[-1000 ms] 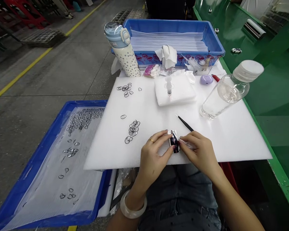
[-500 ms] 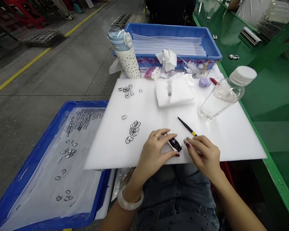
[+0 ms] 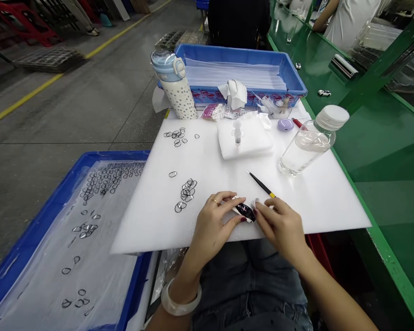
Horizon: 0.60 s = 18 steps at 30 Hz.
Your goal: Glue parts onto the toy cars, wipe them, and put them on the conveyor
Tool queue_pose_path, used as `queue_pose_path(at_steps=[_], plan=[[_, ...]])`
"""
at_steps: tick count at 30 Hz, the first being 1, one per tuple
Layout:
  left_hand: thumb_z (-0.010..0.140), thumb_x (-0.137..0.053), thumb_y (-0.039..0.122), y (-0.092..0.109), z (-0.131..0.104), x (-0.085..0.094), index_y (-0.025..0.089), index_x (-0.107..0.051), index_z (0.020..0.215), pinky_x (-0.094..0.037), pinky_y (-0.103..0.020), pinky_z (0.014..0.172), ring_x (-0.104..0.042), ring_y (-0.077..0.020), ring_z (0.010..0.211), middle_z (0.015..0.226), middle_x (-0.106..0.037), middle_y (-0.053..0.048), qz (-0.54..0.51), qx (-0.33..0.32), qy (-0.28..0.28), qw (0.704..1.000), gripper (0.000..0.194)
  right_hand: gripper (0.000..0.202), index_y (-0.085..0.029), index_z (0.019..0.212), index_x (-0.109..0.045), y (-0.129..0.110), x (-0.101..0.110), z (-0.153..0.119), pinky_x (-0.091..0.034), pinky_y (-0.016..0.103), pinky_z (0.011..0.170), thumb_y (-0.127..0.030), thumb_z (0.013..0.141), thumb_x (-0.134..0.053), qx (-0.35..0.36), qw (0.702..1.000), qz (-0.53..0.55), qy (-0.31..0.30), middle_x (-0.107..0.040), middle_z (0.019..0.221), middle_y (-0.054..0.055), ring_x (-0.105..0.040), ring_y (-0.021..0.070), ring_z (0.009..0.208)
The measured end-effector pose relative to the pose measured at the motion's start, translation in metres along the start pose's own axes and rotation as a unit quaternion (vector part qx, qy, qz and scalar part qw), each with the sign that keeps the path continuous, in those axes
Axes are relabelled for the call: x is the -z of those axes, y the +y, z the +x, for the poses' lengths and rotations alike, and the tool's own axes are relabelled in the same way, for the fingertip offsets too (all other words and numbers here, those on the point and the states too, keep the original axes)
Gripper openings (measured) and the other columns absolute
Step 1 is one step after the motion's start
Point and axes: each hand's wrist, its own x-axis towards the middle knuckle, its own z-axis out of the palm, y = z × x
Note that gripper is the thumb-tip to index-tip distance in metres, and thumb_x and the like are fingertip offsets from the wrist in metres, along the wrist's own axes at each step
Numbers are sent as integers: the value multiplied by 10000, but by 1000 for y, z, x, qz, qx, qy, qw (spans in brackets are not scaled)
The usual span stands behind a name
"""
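Note:
Near the front edge of the white foam board [image 3: 214, 174], my left hand [image 3: 214, 220] grips a small black-and-white toy car [image 3: 244, 211] between thumb and fingers. Close against the car's right end is my right hand [image 3: 279, 225], its fingers pinching a small whitish wad [image 3: 255, 202], perhaps cloth or tissue. Just beyond that hand lies a pair of black tweezers [image 3: 261, 184] with a yellow band. Several thin black-edged oval rings [image 3: 186, 191] are clustered on the board to the left. A syringe [image 3: 237, 133] stands on a white foam block [image 3: 244, 147].
A capped bottle of clear liquid [image 3: 307, 142] stands tilted-looking at right, a dotted tumbler [image 3: 177, 92] at back left. Behind is a blue bin [image 3: 241, 50]. Lower left, a blue tray [image 3: 72, 161] holds many rings. A green bench [image 3: 382, 151] runs along the right.
My right hand has brought the whitish wad closer to the toy car, now by its end. The camera view has shifted slightly; my left hand still holds the car.

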Motion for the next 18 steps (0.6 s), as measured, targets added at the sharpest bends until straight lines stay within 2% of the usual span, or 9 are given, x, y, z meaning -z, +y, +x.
queue_pose_path(at_steps=[2,3,6,8,10,12,14,16,18], plan=[[832,-746,191,0,0,0,293,-742,1144,-555,-454,954,-647,-261,1079,1167,-688,-63,-4,5,-1,1000,329,204,-178,1049,-735,19,15,8,-474,234,549,-213,983,-545,-15,999,28,-7,-678,785,39,-595,114,610],[830,-747,187,1,-1,0,289,-744,1141,-555,-456,954,-646,-263,1083,1170,-690,-66,-5,7,0,1000,327,209,-175,1074,-728,30,23,12,-490,256,587,-215,980,-546,-21,1000,7,1,-694,819,52,-621,134,654],[840,-737,206,2,-1,1,295,-748,1133,-558,-461,953,-650,-265,1085,1192,-690,-66,-22,13,5,1000,306,218,-195,1101,-724,52,41,20,-495,398,741,-247,946,-579,-35,988,-144,38,-713,1048,123,-655,264,904],[870,-698,220,1,-1,4,293,-756,1111,-557,-452,963,-655,-259,1091,1209,-683,-67,-51,11,23,998,258,168,-206,1035,-719,47,39,20,-469,436,781,-243,930,-593,-35,984,-162,61,-712,1063,119,-641,289,943],[904,-646,222,0,-2,8,276,-766,1065,-555,-414,969,-660,-244,1095,1179,-683,-70,-89,13,57,994,208,144,-198,1030,-688,24,24,16,-466,423,789,-250,923,-608,-15,996,-80,47,-724,1002,98,-640,263,907],[926,-612,231,-2,-4,11,261,-770,1016,-564,-355,927,-667,-225,1078,1108,-690,-66,-120,26,90,988,184,262,-179,1156,-642,-5,4,12,-471,424,813,-272,912,-620,10,1000,-2,-20,-731,984,91,-638,252,893],[931,-609,255,-4,-6,13,254,-768,987,-570,-310,861,-674,-213,1039,1058,-695,-59,-128,41,101,986,169,403,-157,1294,-571,-25,-10,10,-466,439,851,-253,904,-605,18,996,22,-79,-736,1002,95,-641,255,902],[929,-615,271,-6,-9,14,256,-765,980,-561,-302,833,-674,-213,1018,1040,-699,-53,-109,41,94,989,159,445,-164,1349,-532,-20,-8,7,-464,439,866,-211,908,-568,7,997,19,-77,-737,1023,97,-647,251,909],[922,-626,271,-7,-11,13,268,-760,980,-544,-307,839,-675,-211,1003,1030,-707,-40,-74,27,78,994,146,436,-191,1348,-535,13,14,-3,-478,423,849,-227,914,-558,-38,999,-3,-22,-729,1056,98,-656,248,922]])
